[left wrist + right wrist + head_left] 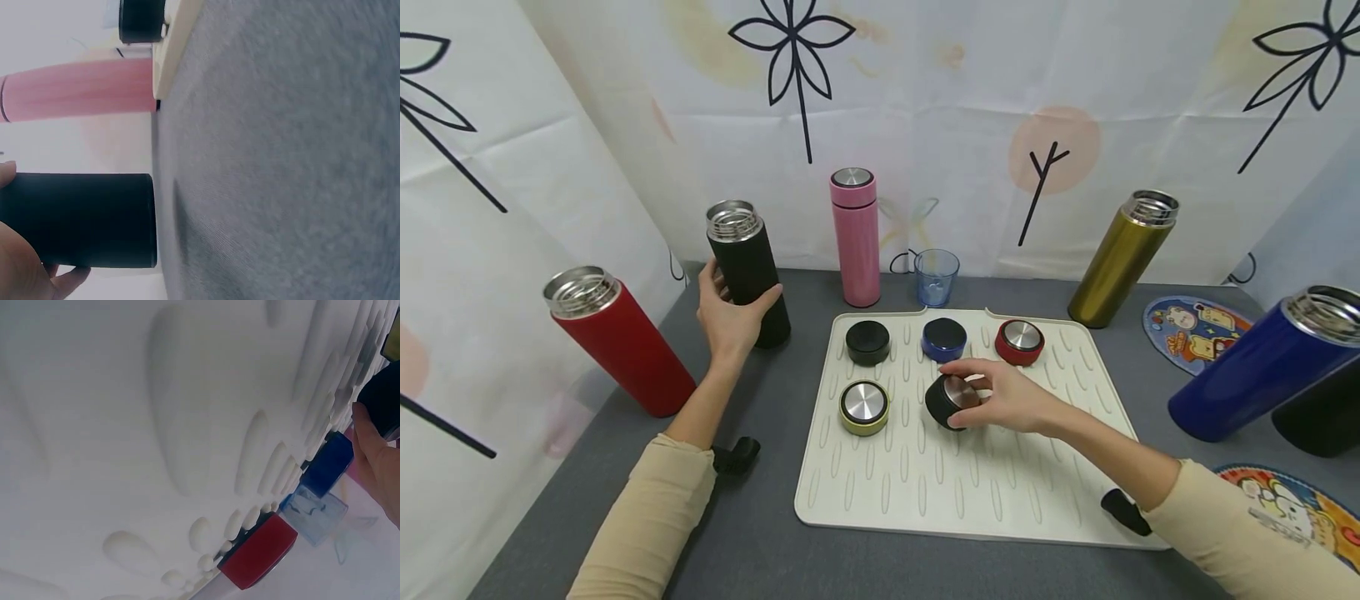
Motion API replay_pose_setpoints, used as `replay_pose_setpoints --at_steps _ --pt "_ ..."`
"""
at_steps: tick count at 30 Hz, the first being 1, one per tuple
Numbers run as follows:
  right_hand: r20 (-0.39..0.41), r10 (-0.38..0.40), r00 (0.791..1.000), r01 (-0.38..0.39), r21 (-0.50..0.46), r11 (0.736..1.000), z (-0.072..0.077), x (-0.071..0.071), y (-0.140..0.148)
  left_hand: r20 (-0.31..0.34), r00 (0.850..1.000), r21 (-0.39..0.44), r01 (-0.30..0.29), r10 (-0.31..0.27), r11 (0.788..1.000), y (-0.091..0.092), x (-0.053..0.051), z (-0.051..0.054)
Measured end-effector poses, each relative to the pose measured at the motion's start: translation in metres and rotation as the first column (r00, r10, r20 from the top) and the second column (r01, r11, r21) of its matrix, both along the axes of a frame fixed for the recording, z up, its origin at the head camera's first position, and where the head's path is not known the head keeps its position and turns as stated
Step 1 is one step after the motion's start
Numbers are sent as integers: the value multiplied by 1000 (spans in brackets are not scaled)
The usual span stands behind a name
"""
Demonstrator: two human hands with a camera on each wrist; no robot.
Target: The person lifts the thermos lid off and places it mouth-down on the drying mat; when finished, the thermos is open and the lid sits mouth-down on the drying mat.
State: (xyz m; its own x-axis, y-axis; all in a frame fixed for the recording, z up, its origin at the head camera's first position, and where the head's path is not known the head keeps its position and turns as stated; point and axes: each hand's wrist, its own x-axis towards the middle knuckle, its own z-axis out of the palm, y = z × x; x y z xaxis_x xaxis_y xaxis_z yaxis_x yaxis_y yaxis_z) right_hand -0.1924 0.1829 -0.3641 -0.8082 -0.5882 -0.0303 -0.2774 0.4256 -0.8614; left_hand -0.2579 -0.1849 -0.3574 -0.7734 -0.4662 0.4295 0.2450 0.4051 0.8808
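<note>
My left hand (730,321) is wrapped around a black thermos bottle (747,271), which has no lid and shows its steel mouth. In the left wrist view the lower part of this bottle (87,219) is upright by the grey tabletop; whether its base touches is hard to tell. Over the white drying mat (917,508), my right hand (1007,396) pinches a black bottle lid (951,402) with a steel top, held tilted. Around it on the mat are a black lid (867,342), a blue lid (943,339), a red lid (1019,342) and a yellow-green lid (863,407).
Lidless red (625,342), gold (1122,262) and blue (1262,367) bottles stand around the mat. A lidded pink bottle (855,242) and a blue glass (936,279) are behind it. Right of the mat lie cartoon coasters (1195,329) and a dark cylinder (1326,412).
</note>
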Motion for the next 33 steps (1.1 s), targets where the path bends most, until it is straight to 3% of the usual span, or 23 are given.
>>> replay_pose_setpoints --at_steps 12,23,33 --pt "-100 7 995 2 84 996 -3 -3 -5 -51 992 27 -114 115 993 -19 -13 -6" --pt "-266 52 962 0 192 981 -5 -2 -9 -16 989 14 -146 146 989 -22 -16 -10" --pt "-304 58 951 12 224 974 -5 -1 -9 13 987 23 -157 157 987 -27 -22 -12"
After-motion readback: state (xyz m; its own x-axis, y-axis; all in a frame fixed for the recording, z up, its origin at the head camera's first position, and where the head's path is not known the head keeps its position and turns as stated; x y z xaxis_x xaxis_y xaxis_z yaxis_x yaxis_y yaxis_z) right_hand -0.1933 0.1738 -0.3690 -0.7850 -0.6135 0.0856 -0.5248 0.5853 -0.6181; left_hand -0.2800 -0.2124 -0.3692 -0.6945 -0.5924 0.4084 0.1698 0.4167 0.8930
